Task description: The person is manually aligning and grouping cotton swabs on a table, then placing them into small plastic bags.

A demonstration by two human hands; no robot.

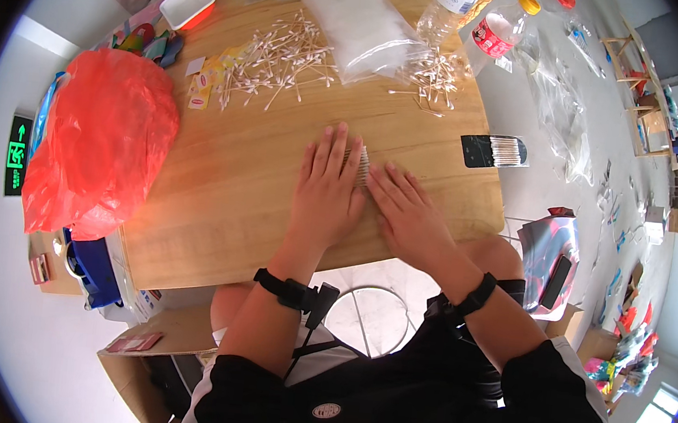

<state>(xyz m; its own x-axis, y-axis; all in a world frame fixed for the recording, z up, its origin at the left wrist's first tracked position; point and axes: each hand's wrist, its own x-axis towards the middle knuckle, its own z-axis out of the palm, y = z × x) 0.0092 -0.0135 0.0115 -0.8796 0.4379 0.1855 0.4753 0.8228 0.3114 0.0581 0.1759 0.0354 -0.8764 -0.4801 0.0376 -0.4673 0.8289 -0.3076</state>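
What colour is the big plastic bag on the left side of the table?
The plastic bag is bright red-orange, seen best in the head view.

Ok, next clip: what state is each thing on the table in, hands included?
Left hand: flat, palm down on swab row.
Right hand: flat, palm down beside it.
Swab row: lined up, mostly covered by hands.
Loose swabs: scattered.
Packed swabs: bagged, at table edge.
Bottle: upright; whether capped is hidden.
Red bag: bulging.

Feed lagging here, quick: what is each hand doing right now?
Left hand: open, flat on the cotton swab bundle.
Right hand: open, flat, touching the same bundle.
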